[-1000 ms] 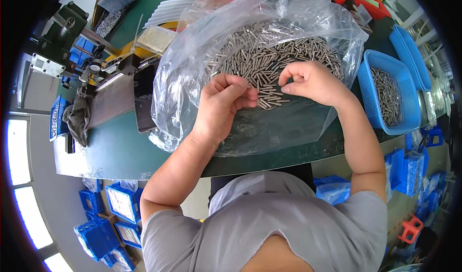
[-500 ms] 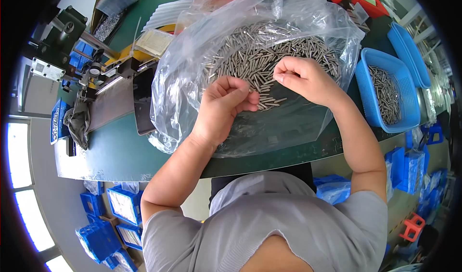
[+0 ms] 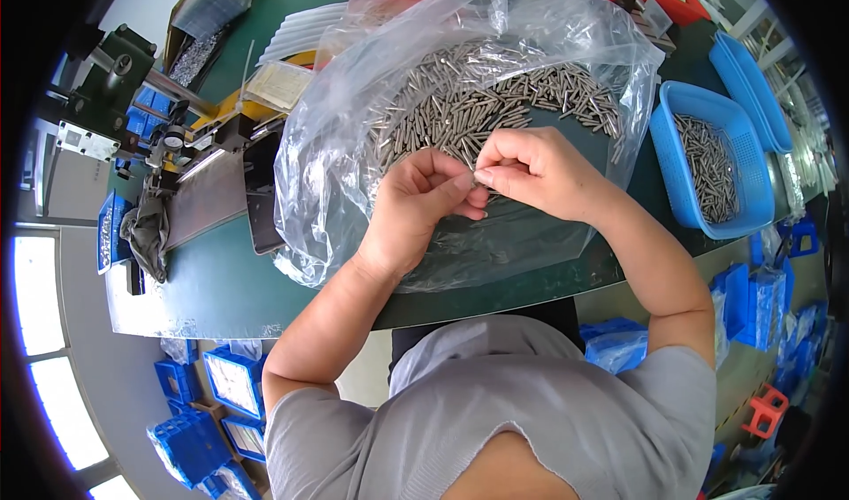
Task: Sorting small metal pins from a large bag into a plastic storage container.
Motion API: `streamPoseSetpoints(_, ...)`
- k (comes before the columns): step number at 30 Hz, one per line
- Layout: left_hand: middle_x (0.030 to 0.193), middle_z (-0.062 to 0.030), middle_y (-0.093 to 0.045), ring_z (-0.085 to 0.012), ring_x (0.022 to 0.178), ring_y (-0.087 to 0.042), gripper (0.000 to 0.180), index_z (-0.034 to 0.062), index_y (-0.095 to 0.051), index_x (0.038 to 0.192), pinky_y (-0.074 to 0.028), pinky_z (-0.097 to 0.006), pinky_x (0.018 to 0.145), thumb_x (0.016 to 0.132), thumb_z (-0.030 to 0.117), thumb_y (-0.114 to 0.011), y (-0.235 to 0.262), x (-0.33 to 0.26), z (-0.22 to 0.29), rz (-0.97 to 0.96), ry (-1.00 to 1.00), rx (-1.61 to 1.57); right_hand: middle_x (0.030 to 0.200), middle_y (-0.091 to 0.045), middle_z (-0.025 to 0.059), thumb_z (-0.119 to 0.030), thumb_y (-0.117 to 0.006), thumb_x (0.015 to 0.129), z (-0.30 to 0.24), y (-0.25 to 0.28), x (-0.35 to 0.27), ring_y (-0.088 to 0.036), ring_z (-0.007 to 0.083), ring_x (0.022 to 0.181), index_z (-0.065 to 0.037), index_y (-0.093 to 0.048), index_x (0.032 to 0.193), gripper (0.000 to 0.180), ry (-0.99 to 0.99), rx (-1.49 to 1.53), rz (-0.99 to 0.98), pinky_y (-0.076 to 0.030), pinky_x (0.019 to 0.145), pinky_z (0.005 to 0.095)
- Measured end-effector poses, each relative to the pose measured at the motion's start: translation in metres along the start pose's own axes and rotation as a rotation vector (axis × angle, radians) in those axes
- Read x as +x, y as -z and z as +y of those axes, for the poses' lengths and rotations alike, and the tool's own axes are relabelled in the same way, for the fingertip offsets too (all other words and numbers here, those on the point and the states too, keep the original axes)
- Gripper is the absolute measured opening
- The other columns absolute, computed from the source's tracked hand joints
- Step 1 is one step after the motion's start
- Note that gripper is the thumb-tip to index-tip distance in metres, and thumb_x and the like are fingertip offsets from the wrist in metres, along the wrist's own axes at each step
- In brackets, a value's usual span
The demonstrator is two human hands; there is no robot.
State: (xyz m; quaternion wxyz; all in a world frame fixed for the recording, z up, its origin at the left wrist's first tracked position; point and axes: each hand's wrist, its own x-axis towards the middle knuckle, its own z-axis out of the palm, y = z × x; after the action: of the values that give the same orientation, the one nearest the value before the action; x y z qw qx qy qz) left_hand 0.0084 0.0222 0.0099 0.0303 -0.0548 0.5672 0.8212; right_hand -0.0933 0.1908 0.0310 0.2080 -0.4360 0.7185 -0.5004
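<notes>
Pinching one small metal pin (image 3: 478, 175) between your left hand (image 3: 424, 201) and right hand (image 3: 539, 171), fingertips closed, frame centre, over one clear plastic bag (image 3: 354, 120) of uncountable pins, one blue basket (image 3: 703, 160) at right.

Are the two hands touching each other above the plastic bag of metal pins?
Touching. The head view shows the right hand fingertips meeting the left hand thumb and forefinger, with no gap, above the plastic bag of metal pins.
</notes>
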Motion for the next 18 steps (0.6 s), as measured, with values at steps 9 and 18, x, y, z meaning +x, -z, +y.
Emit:
streamPoseSetpoints(9,0.081,-0.0142,-0.062,-0.0193,0.073,-0.062,0.009,-0.0017,-0.053,0.089,-0.053,-0.030,0.068,0.089,0.007,-0.051,0.007,0.003,0.004,0.147,-0.044,-0.073,0.062,-0.043,-0.0055,-0.013,-0.055,0.085,0.020,0.021,0.006,-0.032,0.0016,0.048,-0.004,-0.055,0.088,0.009,-0.315,0.771,0.091,-0.024,0.040,0.0176)
streamPoseSetpoints(18,0.079,-0.0136,-0.062,-0.0191,0.069,-0.061,0.008,-0.0026,-0.052,0.090,-0.052,-0.030,0.067,0.088,0.005,-0.052,0.007,0.004,0.007,0.235,-0.061,-0.166,0.065,-0.048,-0.0038,-0.018,-0.060,0.086,0.028,0.016,0.013,-0.039,0.0024,0.052,-0.002,-0.059,0.086,0.016,-0.330,0.774,0.040,-0.028,0.042,0.0175)
